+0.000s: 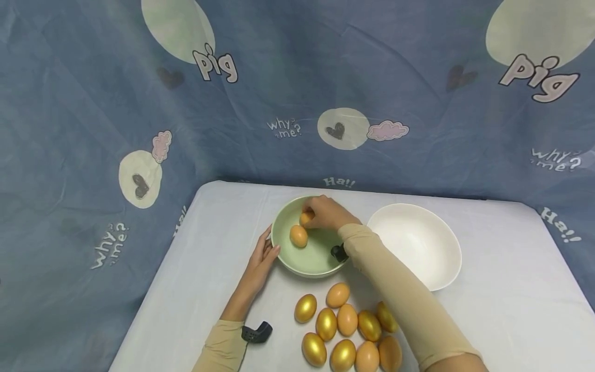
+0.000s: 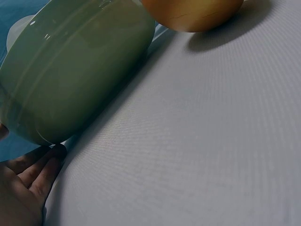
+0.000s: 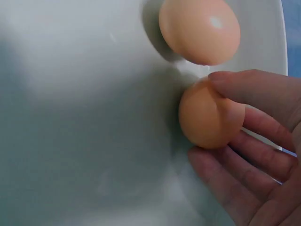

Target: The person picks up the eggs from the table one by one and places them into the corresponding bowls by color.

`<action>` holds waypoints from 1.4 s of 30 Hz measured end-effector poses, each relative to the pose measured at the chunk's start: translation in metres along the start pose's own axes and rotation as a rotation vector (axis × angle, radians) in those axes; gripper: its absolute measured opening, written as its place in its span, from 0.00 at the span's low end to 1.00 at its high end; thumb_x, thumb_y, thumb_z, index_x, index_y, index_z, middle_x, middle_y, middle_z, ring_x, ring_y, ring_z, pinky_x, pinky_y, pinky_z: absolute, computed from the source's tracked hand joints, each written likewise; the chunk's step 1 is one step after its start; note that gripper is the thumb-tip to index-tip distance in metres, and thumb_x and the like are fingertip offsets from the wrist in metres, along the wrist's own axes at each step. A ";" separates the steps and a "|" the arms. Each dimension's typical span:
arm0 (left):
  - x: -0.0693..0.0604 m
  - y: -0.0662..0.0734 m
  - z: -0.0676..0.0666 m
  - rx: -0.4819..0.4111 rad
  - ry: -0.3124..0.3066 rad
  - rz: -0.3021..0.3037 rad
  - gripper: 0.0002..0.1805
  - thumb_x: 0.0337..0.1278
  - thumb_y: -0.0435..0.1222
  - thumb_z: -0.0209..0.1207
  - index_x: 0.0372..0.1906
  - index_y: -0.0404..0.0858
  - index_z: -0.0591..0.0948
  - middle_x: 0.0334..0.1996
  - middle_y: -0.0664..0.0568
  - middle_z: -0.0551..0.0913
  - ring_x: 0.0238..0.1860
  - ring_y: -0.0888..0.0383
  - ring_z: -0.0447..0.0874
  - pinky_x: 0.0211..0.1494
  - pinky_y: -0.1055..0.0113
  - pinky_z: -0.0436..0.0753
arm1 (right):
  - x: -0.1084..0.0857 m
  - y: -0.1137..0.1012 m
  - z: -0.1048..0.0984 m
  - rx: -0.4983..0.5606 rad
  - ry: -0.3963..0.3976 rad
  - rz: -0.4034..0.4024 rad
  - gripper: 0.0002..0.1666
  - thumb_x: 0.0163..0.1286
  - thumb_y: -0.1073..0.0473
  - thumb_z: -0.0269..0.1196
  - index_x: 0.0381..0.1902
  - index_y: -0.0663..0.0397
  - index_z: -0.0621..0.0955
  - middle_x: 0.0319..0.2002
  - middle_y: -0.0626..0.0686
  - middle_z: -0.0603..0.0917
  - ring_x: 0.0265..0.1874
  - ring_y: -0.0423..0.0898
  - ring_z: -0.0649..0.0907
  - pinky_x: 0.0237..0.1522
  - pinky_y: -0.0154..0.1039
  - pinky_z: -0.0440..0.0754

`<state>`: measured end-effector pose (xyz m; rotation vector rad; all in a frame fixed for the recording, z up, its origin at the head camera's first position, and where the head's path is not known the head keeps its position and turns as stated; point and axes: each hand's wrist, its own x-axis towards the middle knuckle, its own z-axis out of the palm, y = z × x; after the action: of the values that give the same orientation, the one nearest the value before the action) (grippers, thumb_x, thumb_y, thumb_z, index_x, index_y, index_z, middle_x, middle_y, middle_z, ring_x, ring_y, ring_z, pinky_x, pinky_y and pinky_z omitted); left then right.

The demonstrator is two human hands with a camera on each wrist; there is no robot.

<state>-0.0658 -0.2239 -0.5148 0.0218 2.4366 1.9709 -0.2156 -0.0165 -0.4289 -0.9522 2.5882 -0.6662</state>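
In the head view, a green bowl [image 1: 312,261] holds two brown eggs. My right hand [image 1: 327,213] reaches inside and pinches one egg [image 1: 306,217]; the other egg [image 1: 298,236] lies beside it. The right wrist view has my right hand [image 3: 261,155] with thumb and fingers around the held egg [image 3: 202,115], the second egg [image 3: 200,30] just above. My left hand [image 1: 259,262] touches the bowl's left outer side. Seen from the left wrist, the fingers of my left hand [image 2: 28,183] lie straight against the low side of the bowl [image 2: 80,70].
A white bowl [image 1: 413,243] stands right of the green one, partly behind my right forearm. Several gold eggs [image 1: 314,349] and brown eggs [image 1: 338,295] lie on the white table [image 1: 195,289] in front. A blue printed cloth [image 1: 279,62] hangs behind and at the left.
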 end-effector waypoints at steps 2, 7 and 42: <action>0.000 0.000 0.001 -0.013 -0.002 0.001 0.35 0.80 0.42 0.52 0.83 0.47 0.54 0.78 0.38 0.65 0.79 0.43 0.64 0.81 0.58 0.64 | -0.001 0.001 -0.002 0.015 -0.013 0.008 0.17 0.63 0.60 0.72 0.49 0.58 0.86 0.35 0.50 0.83 0.35 0.44 0.78 0.42 0.37 0.79; 0.001 -0.001 0.002 -0.032 -0.007 0.011 0.35 0.80 0.41 0.52 0.83 0.47 0.54 0.77 0.36 0.66 0.78 0.43 0.65 0.81 0.57 0.65 | -0.003 0.004 -0.007 0.040 -0.037 0.026 0.25 0.63 0.61 0.71 0.59 0.60 0.84 0.49 0.55 0.88 0.47 0.48 0.84 0.58 0.44 0.85; -0.001 0.002 -0.001 -0.011 -0.001 0.008 0.35 0.80 0.41 0.52 0.83 0.46 0.54 0.78 0.36 0.65 0.79 0.42 0.65 0.81 0.57 0.64 | -0.077 -0.011 -0.030 0.191 0.118 -0.060 0.26 0.68 0.55 0.72 0.61 0.55 0.83 0.57 0.58 0.88 0.58 0.53 0.86 0.66 0.55 0.83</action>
<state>-0.0651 -0.2242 -0.5131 0.0326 2.4292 1.9871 -0.1667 0.0372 -0.3884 -0.9578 2.5459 -0.9936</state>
